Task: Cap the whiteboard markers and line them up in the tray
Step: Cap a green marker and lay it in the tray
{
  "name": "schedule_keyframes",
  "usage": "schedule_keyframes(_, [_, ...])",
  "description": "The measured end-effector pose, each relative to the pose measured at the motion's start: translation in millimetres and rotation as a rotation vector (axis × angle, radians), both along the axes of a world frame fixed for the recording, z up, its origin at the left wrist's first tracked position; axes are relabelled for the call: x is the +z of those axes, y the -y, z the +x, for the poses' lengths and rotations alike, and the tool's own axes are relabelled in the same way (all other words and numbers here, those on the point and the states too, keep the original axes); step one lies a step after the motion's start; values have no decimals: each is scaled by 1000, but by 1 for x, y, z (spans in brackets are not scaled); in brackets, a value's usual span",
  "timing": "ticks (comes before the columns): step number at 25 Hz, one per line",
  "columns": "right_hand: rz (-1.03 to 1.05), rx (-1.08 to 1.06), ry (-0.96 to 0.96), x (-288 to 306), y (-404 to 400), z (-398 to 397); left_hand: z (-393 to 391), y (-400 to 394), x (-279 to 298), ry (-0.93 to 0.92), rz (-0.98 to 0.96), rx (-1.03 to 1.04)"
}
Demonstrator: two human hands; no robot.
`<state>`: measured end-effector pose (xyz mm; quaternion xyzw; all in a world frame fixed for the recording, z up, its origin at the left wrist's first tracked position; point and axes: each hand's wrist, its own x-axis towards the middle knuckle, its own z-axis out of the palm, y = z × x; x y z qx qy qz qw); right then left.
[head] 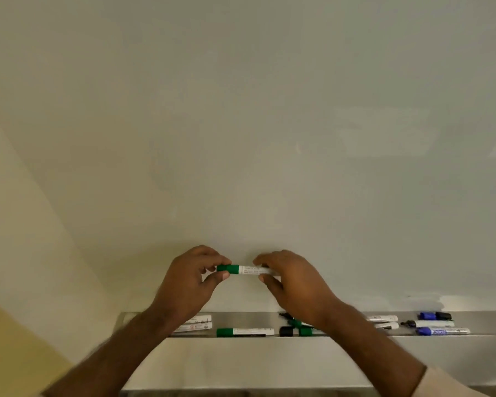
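Two bare hands hold a white-barrelled whiteboard marker with a green cap (242, 269) level in front of a pale whiteboard (241, 110), above the metal tray (241, 319). The left hand (188, 285) pinches the green cap; the right hand (292, 282) grips the white barrel. In the tray lie a capped green marker (244, 332) near its front edge, loose black and green caps (294, 330) beside it, and blue markers (441, 330) towards the right end.
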<state>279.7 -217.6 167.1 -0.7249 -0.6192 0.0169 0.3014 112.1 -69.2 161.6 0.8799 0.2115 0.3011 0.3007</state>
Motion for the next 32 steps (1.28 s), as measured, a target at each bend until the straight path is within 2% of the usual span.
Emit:
schedule_keyframes(4, [-122, -76, 113, -62, -12, -10, -9, -11, -74, -122, -66, 90])
schedule_keyframes(9, [-378, -205, 241, -124, -21, -31, -40, -25, -154, -385, 72, 222])
schedule_keyframes(12, [-427, -272, 237, -151, -26, -41, -52, -32, -182, -475, 92, 285])
schedule_keyframes(19, [-460, -208, 206, -172, -35, -43, -58, -44, -193, -431, 58, 257])
schedule_keyframes(32, [-444, -229, 17, -179, -38, -45, -58, -40, -192, -425, 74, 240])
